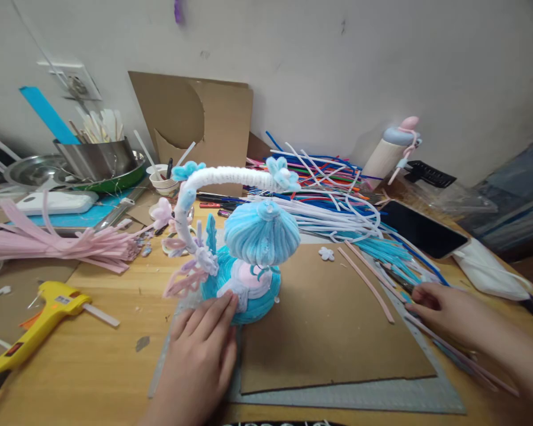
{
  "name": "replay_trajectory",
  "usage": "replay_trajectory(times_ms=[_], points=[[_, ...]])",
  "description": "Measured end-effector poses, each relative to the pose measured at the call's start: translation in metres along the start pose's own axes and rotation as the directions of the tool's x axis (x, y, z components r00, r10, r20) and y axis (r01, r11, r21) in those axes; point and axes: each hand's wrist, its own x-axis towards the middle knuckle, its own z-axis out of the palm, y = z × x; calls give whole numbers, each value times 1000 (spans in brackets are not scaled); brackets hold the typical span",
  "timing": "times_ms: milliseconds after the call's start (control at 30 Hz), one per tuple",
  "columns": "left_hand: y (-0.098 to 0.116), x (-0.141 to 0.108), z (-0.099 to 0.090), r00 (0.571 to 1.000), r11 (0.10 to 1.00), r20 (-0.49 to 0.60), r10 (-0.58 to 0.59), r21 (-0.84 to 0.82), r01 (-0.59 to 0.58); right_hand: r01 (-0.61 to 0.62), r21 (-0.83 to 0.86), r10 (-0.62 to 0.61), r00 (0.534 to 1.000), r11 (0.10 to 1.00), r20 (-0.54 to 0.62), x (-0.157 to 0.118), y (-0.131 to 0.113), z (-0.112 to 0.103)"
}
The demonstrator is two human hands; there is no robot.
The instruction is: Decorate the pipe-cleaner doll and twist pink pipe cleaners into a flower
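A blue and white pipe-cleaner craft (262, 234) stands at the centre, with a ribbed blue cap, a round blue base and a white arched stem. My left hand (204, 343) rests against the front of its base, fingers together on the pale lilac part; whether they pinch it is unclear. At the right, my right hand (430, 302) has its fingers curled together beside the pink strips and a dark tool; what it holds, if anything, is too small to make out. Pink strips (368, 284) and a small white flower (326, 254) lie on the cardboard (328, 343).
A yellow glue gun (48, 313) and a pink bundle (71, 245) lie at left. Behind are a metal pot (102, 157), cardboard sheets (226, 124) and many coloured pipe cleaners (311, 171). A phone (421, 228) and a bottle (386, 151) are at right.
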Motion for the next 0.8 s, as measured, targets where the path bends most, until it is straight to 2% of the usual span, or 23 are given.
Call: replay_trajectory(times_ms=[33, 100, 167, 300, 500, 667, 800], points=[[0, 0, 0, 1000, 1000, -1, 0, -2, 0, -4, 16, 4, 1000, 1000, 18, 1, 0, 5], [0, -1, 0, 1000, 1000, -3, -8, -8, 8, -30, -9, 29, 997, 1000, -73, 3, -2, 13], [-1, -1, 0, 1000, 1000, 1, -7, -10, 7, -49, -24, 46, 993, 999, -105, 5, -3, 18], [-1, -2, 1, 1000, 1000, 3, -4, -14, 4, -45, -15, 45, 999, 999, -19, 9, 1, 22], [1, -1, 1, 999, 998, -10, -40, -54, 39, -43, -11, 42, 997, 999, -69, 10, 5, 18], [3, -1, 1, 997, 993, -32, -73, -91, 70, -34, 103, 36, 999, 994, -25, 8, 9, 24], [3, -2, 1, 996, 991, -30, -78, -113, 75, 4, 78, -5, 1000, 997, 15, 10, 16, 32]])
